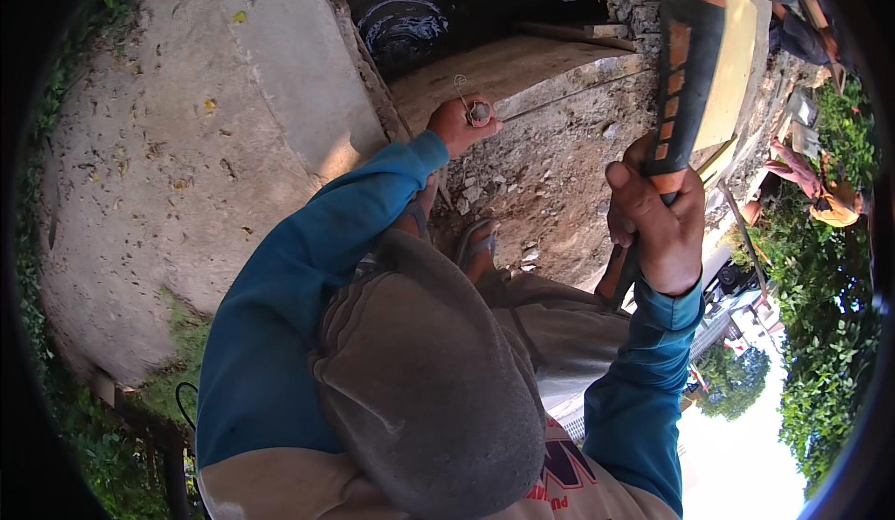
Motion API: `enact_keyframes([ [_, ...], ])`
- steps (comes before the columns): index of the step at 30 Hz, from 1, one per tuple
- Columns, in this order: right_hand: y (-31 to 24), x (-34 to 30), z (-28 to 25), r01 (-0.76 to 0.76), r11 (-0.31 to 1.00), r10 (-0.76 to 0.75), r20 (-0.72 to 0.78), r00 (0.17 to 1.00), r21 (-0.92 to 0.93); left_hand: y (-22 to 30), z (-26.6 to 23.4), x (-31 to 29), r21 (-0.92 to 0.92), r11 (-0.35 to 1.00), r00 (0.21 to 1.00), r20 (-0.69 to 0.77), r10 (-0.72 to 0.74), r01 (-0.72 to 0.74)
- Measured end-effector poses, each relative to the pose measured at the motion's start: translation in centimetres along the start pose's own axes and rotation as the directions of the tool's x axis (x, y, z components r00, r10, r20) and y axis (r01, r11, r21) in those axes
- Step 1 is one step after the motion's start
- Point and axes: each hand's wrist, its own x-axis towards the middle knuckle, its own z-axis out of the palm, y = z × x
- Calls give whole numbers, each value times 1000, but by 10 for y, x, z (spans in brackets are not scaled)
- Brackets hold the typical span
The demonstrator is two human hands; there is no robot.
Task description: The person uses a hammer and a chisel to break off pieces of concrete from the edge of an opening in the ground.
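My left hand (457,130) is closed around a metal rod, whose round grey end (479,112) shows at the top of my fist. Most of the rod is hidden by the hand. A thin loop of wire or string stands out beside the fingers. This fist is over the rough edge of a concrete ledge (522,63). My right hand (660,217) is raised and wrapped around the black and orange handle of a hammer (679,100). The hammer's dark head is close to the camera at the top right and partly cut off.
Beyond the ledge lies a dark pit with rippling water (401,30). Broken rubble (550,194) surrounds my sandalled foot (480,243). A concrete slab (280,44) spreads to the left. At the far right are another person (834,205), leafy plants (825,352) and a pale board (732,72).
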Motion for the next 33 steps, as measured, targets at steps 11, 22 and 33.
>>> enact_keyframes([
  [11, 161, -23, 0, -353, 896, 385, 72, 920, -270, 5, 6, -2, 80, 995, 974, 214, -71, 55],
  [22, 35, -24, -8, 162, 986, -158, -78, 984, 49, -3, 1, -1, 85, 996, 963, 266, -41, 19],
  [33, 177, -28, 6, -368, 889, 407, 99, 908, -274, 5, 3, 0, 66, 997, 971, 234, -48, 34],
])
